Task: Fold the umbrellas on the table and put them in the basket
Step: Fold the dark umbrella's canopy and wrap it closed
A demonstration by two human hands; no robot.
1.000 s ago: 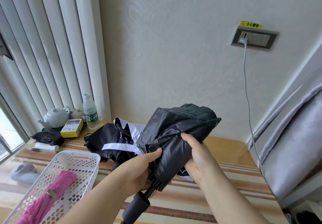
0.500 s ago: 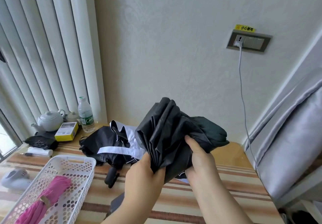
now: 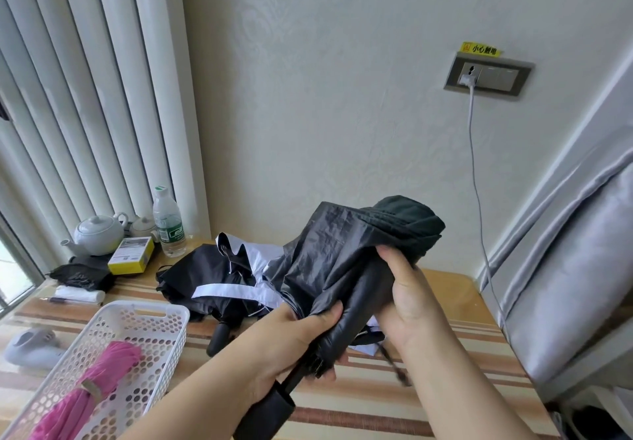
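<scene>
Held umbrella: a black umbrella point(image 3: 346, 268) is being held up above the table point(image 3: 394, 402) at the centre of the view, its crumpled canopy bunching toward 1 o'clock and its handle pointing down toward 7 o'clock.
Left hand: the left hand point(image 3: 294, 343) is gripping the umbrella at the lower edge of the canopy, just above the handle, fingers curling round the gathered fabric.
Right hand: the right hand point(image 3: 407, 299) is holding the rolled canopy farther up, at 3 o'clock of the left hand, thumb pressing on top and fingers wrapping underneath.
Second umbrella: a black-and-white umbrella point(image 3: 212, 278) is lying unfolded on the table at 10 o'clock of the hands, partly hiding behind the held one.
Basket: a white basket point(image 3: 144, 316) is sitting at 8 o'clock, on the table's left part.
In the basket: a folded pink umbrella point(image 3: 85, 395) is lying inside it, strapped shut.
Far corner: a teapot point(image 3: 97, 234), a yellow box point(image 3: 132, 254) and a water bottle point(image 3: 168, 224) are standing close together at 10 o'clock, near the blinds.
Wall: a white cable point(image 3: 478, 179) is hanging from the socket at 2 o'clock.
</scene>
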